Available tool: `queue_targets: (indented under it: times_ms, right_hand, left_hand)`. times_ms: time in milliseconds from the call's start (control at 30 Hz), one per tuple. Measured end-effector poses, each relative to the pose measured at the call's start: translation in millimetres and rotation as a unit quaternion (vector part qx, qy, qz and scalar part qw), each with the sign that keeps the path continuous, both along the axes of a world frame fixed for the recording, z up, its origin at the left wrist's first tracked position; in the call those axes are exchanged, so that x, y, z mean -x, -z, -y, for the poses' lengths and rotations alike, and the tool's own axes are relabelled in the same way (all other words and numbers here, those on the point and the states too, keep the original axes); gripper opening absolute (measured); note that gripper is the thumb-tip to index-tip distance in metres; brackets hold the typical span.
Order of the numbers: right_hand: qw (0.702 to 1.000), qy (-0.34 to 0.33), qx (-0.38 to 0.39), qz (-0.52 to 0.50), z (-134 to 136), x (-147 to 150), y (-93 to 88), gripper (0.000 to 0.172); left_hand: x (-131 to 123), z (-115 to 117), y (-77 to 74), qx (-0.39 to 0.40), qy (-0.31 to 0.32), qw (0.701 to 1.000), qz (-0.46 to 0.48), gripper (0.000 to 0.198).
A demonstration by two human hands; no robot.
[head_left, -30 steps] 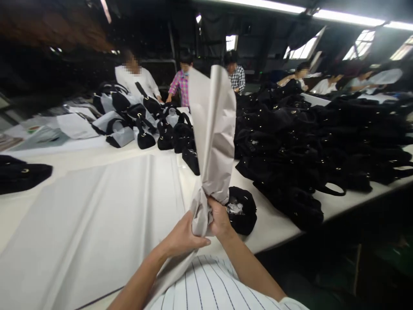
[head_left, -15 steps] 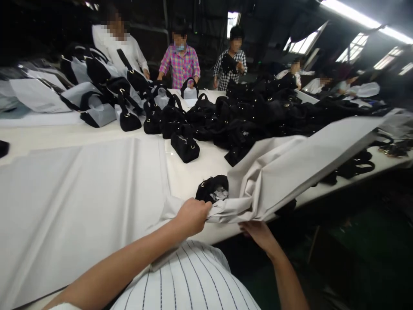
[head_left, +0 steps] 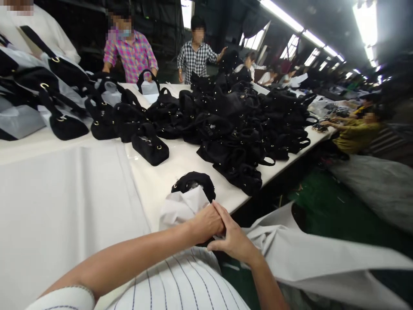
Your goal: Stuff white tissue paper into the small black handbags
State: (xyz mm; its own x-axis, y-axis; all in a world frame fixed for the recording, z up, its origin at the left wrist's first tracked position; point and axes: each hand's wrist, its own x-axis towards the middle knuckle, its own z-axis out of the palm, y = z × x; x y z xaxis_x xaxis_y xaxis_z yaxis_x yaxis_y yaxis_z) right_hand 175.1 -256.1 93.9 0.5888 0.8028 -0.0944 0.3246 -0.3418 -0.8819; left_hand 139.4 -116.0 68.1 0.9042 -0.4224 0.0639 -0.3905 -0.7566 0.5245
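My left hand is closed round a bunched end of pale tissue paper at the near edge of the white table. My right hand lies against it, fingers together and pressed on the same paper. The rest of the sheet hangs off the table to my right, spread low over the floor. A small black handbag with gold rings sits open on the table just beyond my hands, with crumpled paper showing in its mouth.
A big heap of black handbags covers the table's middle and right. A stack of large white paper sheets lies at my left. Stuffed bags stand behind it. Several people work across and along the table. Green floor lies to the right.
The paper, held upright a second ago, swung down to the right and now trails off the table. My hands came together at the table edge by the open bag.
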Motion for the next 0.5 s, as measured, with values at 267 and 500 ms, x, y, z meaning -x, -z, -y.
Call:
queue_targets:
  times_ms: [267, 500]
  right_hand:
    - [0.985, 0.155, -0.066, -0.026, -23.2, -50.4, 56.2, 0.081]
    - [0.905, 0.399, -0.118, 0.094, -13.2, -89.0, 29.7, 0.065]
  left_hand:
    - [-12.3, -50.5, -29.8, -0.175, -0.012, 0.952, 0.252, 0.037]
    - [7.6, -105.2, 50.0, 0.097, -0.565, 0.811, 0.114, 0.011]
